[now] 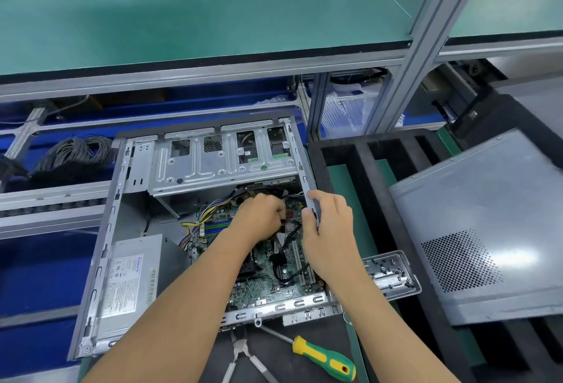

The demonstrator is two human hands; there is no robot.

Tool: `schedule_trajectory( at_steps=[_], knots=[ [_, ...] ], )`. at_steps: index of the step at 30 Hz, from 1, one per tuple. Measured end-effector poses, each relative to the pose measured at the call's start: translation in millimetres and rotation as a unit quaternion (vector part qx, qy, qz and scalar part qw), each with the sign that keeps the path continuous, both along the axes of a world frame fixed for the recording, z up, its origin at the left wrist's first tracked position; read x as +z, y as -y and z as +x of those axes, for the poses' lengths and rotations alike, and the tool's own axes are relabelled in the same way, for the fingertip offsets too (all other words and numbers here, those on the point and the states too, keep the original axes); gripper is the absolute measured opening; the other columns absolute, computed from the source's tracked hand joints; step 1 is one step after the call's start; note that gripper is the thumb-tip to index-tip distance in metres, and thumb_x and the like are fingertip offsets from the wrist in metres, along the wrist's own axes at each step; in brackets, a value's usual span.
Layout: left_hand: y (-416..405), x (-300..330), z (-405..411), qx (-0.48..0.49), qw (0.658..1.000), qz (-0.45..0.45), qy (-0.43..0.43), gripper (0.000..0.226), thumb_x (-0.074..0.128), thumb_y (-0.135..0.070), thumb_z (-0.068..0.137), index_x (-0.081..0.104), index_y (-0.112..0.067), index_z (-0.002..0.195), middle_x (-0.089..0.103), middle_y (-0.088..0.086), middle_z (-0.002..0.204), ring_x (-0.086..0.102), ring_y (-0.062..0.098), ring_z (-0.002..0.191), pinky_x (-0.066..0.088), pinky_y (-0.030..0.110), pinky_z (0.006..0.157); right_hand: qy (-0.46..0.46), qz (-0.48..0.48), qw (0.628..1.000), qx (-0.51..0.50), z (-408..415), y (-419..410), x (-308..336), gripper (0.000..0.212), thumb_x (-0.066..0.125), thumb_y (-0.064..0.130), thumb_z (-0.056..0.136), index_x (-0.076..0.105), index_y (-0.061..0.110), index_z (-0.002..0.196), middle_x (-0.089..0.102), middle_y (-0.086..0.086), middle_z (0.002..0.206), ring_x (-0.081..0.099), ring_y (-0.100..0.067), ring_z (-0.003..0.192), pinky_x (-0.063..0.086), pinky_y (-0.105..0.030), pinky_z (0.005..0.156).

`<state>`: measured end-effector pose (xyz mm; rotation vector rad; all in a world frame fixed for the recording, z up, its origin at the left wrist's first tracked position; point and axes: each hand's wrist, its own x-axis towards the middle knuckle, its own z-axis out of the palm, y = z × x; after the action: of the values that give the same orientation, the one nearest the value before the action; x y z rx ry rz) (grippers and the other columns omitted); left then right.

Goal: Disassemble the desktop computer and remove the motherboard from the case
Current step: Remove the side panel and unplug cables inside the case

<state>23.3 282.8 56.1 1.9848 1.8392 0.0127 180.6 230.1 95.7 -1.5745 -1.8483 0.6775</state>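
Note:
The open desktop case lies flat before me, side panel off. Inside it, the green motherboard sits at the lower right, a silver power supply at the lower left and a metal drive cage at the top. My left hand reaches inside, fingers curled around black cables near the board's upper edge. My right hand grips the case's right wall, thumb inside and fingers outside.
A green-and-yellow screwdriver and pliers lie just in front of the case. The removed side panel rests on black foam at the right, beside a small metal bracket. Coiled grey cables lie to the left.

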Motion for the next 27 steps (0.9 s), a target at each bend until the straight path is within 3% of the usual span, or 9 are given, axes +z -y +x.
schedule_trajectory(
  at_steps=[3,6,10,14,18,23,27],
  knots=[
    [2,-2,1,0.024,1.0,-0.009,-0.007,0.024,0.043,-0.012,0.086,0.059,-0.03,0.081,0.066,0.004,0.095,0.057,0.031,0.086,0.043,0.034,0.07,-0.007,0.005,1.0,-0.005,0,0,-1,0.03,0.05,0.026,0.099,0.049,0.021,0.128,0.044,0.006,0.12,0.034,-0.01,0.105,0.03,-0.024,0.089],
    [0,-7,3,0.041,0.999,0.006,-0.024,0.02,0.045,-0.023,0.092,0.063,-0.024,0.101,0.065,0.008,0.108,0.059,0.035,0.098,0.047,0.038,0.077,-0.008,0.011,1.0,-0.01,-1,1,-1,0.03,0.051,0.029,0.098,0.05,0.021,0.127,0.044,0.008,0.119,0.033,-0.01,0.103,0.032,-0.025,0.089],
    [-7,-4,12,0.023,0.995,-0.03,-0.093,0.038,0.052,-0.049,0.091,0.064,-0.017,0.108,0.062,0.009,0.11,0.061,0.033,0.1,0.047,0.04,0.078,-0.003,0.013,1.0,-0.012,-2,0,-2,0.031,0.052,0.03,0.097,0.051,0.02,0.127,0.045,0.007,0.12,0.034,-0.011,0.104,0.034,-0.027,0.09],
    [-11,-4,26,0.022,0.991,-0.032,-0.13,0.029,0.052,-0.029,0.094,0.057,-0.008,0.114,0.057,0.014,0.115,0.056,0.037,0.109,0.045,0.044,0.087,-0.004,0.024,1.0,-0.014,-2,1,-2,0.033,0.057,0.029,0.095,0.052,0.02,0.127,0.044,0.008,0.118,0.032,-0.009,0.101,0.034,-0.026,0.09],
    [-16,-3,40,0.005,0.987,-0.044,-0.155,0.023,0.05,-0.01,0.091,0.056,-0.01,0.113,0.055,0.012,0.113,0.056,0.036,0.109,0.043,0.045,0.088,-0.002,0.027,1.0,-0.013,-2,1,-3,0.034,0.059,0.027,0.094,0.051,0.02,0.126,0.044,0.008,0.117,0.031,-0.007,0.099,0.036,-0.027,0.089],
    [-24,-7,52,-0.013,0.98,-0.056,-0.188,0.019,0.044,-0.009,0.095,0.058,-0.013,0.107,0.058,0.005,0.11,0.058,0.029,0.105,0.039,0.038,0.078,-0.002,0.024,1.0,-0.012,-1,1,-3,0.034,0.059,0.027,0.093,0.051,0.021,0.126,0.041,0.012,0.115,0.031,-0.008,0.098,0.036,-0.027,0.087],
    [-24,-9,58,-0.025,0.974,-0.047,-0.221,0.017,0.043,-0.018,0.096,0.056,-0.017,0.106,0.063,-0.001,0.102,0.061,0.023,0.096,0.041,0.036,0.082,-0.006,0.022,1.0,-0.013,-1,1,-3,0.035,0.059,0.027,0.092,0.051,0.022,0.126,0.042,0.011,0.116,0.031,-0.007,0.099,0.034,-0.024,0.086]
  ],
)
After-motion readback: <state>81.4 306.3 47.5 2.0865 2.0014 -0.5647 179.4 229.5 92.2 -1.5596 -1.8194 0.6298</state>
